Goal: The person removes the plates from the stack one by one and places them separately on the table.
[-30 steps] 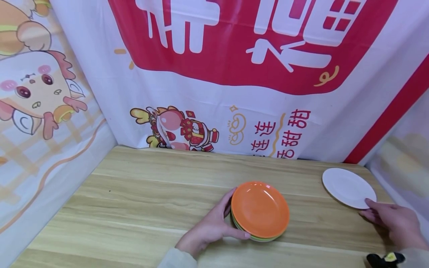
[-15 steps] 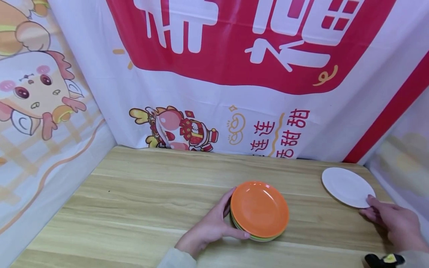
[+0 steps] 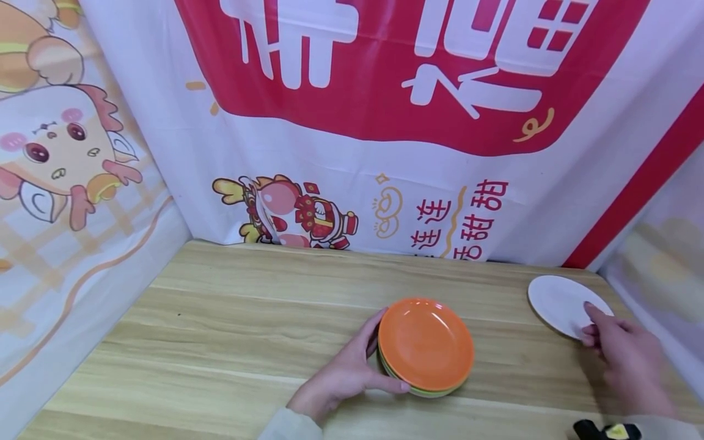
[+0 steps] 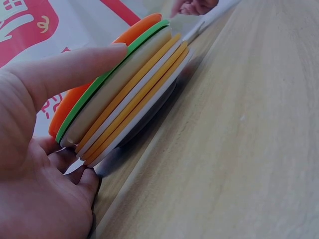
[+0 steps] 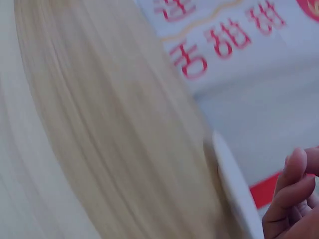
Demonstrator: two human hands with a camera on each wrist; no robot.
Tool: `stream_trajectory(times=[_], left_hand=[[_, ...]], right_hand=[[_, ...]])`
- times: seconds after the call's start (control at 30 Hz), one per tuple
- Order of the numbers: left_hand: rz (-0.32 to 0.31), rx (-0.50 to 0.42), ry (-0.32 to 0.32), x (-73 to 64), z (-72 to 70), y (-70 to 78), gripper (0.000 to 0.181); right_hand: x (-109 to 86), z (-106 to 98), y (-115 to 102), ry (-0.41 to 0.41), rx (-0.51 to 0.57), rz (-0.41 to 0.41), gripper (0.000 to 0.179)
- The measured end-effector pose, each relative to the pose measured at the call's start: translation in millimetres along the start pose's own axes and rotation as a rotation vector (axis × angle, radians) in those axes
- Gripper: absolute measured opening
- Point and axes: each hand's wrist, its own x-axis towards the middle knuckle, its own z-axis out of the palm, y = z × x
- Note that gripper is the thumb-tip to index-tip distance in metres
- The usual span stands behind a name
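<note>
My left hand [image 3: 352,370] grips the left side of a stack of small round plates [image 3: 426,345], thumb at the near rim and fingers round the far side. An orange plate lies on top. In the left wrist view the stacked plates [image 4: 124,94] show green, cream, yellow and white rims beneath it. A white plate [image 3: 557,300] lies at the table's far right. Over its near right edge hovers my right hand [image 3: 627,354]. In the right wrist view its loosely curled fingers [image 5: 289,199] appear apart from the plate, holding nothing.
The wooden table [image 3: 231,330] meets a printed cloth backdrop [image 3: 352,159] at its back edge. Another printed cloth [image 3: 71,183] hangs along the left side, and a pale cloth [image 3: 665,263] borders the right.
My right hand has let go of the white plate's edge and moved slightly left and up over it. The left hand and the stack have stayed put.
</note>
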Motion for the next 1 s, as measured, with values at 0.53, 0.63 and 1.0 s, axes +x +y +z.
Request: stream_trajectory(times=[0.53, 0.63, 1.0], left_hand=[[-0.009, 0.006, 0.002, 0.3, 0.4, -0.3, 0.123], [-0.009, 0.008, 0.002, -0.1, 0.6, 0.3, 0.123], [-0.003, 0.001, 0.000, -0.1, 1.7, 0.7, 0.122]], right_hand=[[-60.7, 75.9, -10.0, -0.320, -0.356, -0.221, 0.040], [-70.6, 88.1, -6.5, -0.362, -0.391, -0.256, 0.046], [-91.3, 111.0, 13.4, -0.457, -0.427, -0.292, 0.054]])
